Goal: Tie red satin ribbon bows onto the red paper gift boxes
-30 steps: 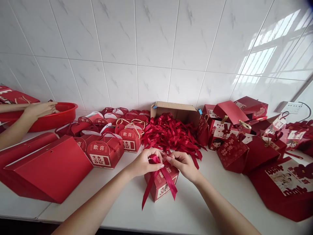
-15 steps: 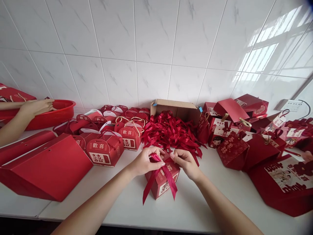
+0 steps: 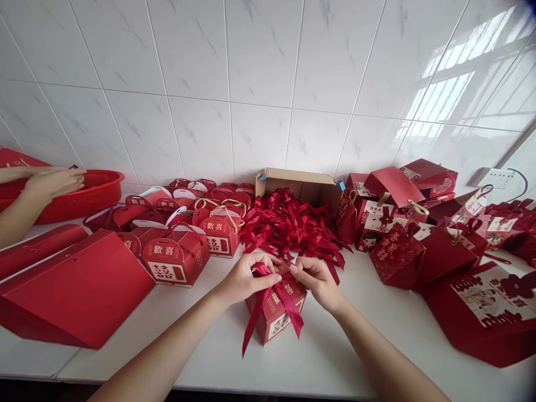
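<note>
Box (image 3: 276, 312) sits on the counter (image 3: 326, 357), directly in front of the carton (image 3: 299, 176), ribbon (image 3: 288, 307) across its top, two tails down the front. Left hand (image 3: 260, 279) pinches a ribbon loop, thumb against fingers, low over the box, likely so the loop keeps its shape. Right hand (image 3: 307, 276) has thumb and forefinger closed at the ribbon's other side, apparently gripping it; exact hold too small to confirm. Opposed pinches probably keep tension even.

Carton: mouth toward the person, loose ribbon pile (image 3: 293, 220) spilling out, presumably for easy reach. Rope boxes (image 3: 178, 254) clustered left of the carton, closed, contents hidden. Basin (image 3: 96, 201) far left of it, co-worker's hands (image 3: 56, 181) over it; contents and their grip can't be told. Bags (image 3: 379, 223) grouped right of the carton, insides not visible.
</note>
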A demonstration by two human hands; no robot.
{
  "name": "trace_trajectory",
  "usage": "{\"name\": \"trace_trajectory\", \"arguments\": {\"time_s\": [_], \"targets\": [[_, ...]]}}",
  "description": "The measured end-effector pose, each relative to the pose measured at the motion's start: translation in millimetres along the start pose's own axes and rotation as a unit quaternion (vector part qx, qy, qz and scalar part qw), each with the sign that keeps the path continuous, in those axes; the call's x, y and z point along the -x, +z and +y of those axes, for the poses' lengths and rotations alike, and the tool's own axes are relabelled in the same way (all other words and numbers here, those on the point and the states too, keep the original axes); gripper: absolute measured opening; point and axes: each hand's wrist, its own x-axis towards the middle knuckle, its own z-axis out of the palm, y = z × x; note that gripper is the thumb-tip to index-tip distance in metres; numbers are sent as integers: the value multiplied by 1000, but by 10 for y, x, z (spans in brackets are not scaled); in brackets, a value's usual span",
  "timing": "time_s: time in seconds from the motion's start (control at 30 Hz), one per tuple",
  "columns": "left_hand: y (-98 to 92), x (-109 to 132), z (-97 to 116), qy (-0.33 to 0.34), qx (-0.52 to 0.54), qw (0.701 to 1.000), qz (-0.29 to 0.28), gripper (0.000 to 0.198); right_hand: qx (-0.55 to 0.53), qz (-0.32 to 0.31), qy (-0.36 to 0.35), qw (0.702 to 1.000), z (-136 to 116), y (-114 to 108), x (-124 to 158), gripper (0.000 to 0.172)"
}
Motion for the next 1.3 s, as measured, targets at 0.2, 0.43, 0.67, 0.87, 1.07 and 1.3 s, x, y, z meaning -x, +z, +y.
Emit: {"name": "trace_trajectory", "arguments": {"time_s": [0.2,0.43,0.67,0.87,1.07,1.3], "targets": [[8,-3,30,6,-4,1000,-21,17,17,2,-4,1000,8,-45,-6,42],[34,4,22,4,14,1000,-9,29,55,16,-18,998,-8,-77,-20,42],[30,-25,19,7,17,1000,-25,24,69,28,-1,997,1,-69,-22,44],[41,-1,47,20,27,999,-20,24,40,10,22,999,-11,-52,-6,48],[85,10,79,4,-8,1000,-12,17,-17,-3,28,999,-56,-99,-7,47],[127,11,36,0,33,999,9,25,-103,15,60,993,-1,-68,-17,46]]}}
